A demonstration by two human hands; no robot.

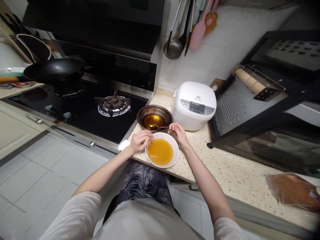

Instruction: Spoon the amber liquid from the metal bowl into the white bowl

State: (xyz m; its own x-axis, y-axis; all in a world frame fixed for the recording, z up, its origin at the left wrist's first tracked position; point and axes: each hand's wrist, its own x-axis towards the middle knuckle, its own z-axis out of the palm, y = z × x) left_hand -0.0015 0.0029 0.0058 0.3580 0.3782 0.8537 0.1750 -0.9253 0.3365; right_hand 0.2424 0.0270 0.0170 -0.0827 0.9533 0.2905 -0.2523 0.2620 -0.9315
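Observation:
A white bowl (175,156) of orange-yellow liquid sits at the counter's front edge. My left hand (140,140) rests closed against its left rim, gripping the bowl. Behind it stands a metal bowl (143,115) holding dark amber liquid. My right hand (178,131) pinches the handle of a metal spoon (160,127) whose bowl end dips into that amber liquid.
A white rice cooker (196,105) stands right of the metal bowl. A black gas hob (82,110) with a burner (113,105) and a black pan (56,70) lies left. A dark dish rack (250,100) fills the right; utensils (185,30) hang on the wall. A plastic bag (292,190) lies at right.

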